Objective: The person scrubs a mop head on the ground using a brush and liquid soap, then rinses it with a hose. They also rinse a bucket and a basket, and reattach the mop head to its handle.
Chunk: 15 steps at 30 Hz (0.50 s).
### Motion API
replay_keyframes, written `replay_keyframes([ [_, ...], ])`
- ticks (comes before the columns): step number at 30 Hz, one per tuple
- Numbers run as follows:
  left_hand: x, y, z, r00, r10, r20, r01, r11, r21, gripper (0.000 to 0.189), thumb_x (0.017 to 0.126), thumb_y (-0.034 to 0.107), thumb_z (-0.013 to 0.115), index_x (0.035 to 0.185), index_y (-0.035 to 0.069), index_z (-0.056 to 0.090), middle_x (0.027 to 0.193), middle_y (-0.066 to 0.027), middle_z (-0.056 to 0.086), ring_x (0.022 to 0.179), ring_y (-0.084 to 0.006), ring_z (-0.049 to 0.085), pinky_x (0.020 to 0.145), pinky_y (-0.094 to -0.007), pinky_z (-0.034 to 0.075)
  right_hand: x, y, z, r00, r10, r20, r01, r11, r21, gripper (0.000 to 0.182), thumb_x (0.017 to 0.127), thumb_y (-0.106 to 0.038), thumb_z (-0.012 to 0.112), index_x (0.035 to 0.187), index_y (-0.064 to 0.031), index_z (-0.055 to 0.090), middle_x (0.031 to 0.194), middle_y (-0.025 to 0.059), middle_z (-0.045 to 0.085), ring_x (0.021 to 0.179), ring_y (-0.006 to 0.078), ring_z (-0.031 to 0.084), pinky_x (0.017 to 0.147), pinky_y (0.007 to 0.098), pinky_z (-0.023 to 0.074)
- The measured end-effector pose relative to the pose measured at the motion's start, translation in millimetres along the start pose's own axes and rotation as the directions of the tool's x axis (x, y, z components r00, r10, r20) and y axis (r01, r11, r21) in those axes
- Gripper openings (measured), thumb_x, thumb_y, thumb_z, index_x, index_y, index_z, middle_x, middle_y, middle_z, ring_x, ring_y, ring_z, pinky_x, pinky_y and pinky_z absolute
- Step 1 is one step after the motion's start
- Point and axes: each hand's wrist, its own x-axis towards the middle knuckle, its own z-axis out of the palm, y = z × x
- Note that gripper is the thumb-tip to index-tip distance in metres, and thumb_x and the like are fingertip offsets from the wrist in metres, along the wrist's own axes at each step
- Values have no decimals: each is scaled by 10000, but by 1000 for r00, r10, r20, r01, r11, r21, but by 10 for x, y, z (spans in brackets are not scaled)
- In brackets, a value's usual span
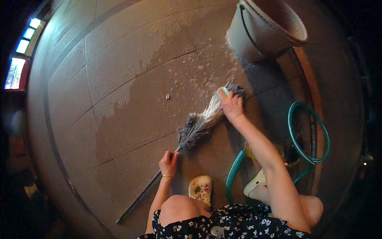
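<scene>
A grey string mop (pixel 206 119) lies stretched across the wet tiled floor, its strands pale and soapy-looking in the middle. My left hand (pixel 168 163) is closed around the mop's pole (pixel 140 195) just below the head. The pole runs down and left along the floor. In my right hand (pixel 232 104) is a small pale green and white object (pixel 223 90), probably a scrub brush; my fingers cover most of it. It presses on the far end of the strands, where they bunch up dark grey.
A white plastic bucket (pixel 250 35) with a dark handle stands on the floor at the upper right. A green hose (pixel 325 134) loops at the right and passes near my cream clogs (pixel 200 187). Suds (pixel 194 71) and a small pale scrap (pixel 167 96) dot the tiles.
</scene>
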Motion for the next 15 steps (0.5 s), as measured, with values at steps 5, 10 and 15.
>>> replay_keyframes([
  [5,-73,14,-217,948,-106,300,145,983,-110,245,839,293,592,796,52,582,670,-162,588,619,-302,598,549,-358,436,-1160,-1129,-771,777,-563,-281,627,661,411,391,801,-238,506,1190,-200,530,769,60,509,673,200,533,514,307,413],
  [10,-388,113,-527,752,-307,584,514,827,-227,340,902,289,522,733,-2,575,586,28,460,537,-62,384,479,-256,338,-724,-248,-258,911,-368,-186,406,883,236,445,806,-230,507,1249,-206,470,785,85,506,640,193,529,530,341,411],
  [15,-440,-16,-418,873,-244,423,338,927,-162,306,883,270,554,742,0,581,590,-52,534,540,-96,443,495,-277,368,-496,-342,-352,996,-55,67,45,988,146,423,829,-248,499,1244,-175,463,779,82,489,573,198,518,552,363,409],
])
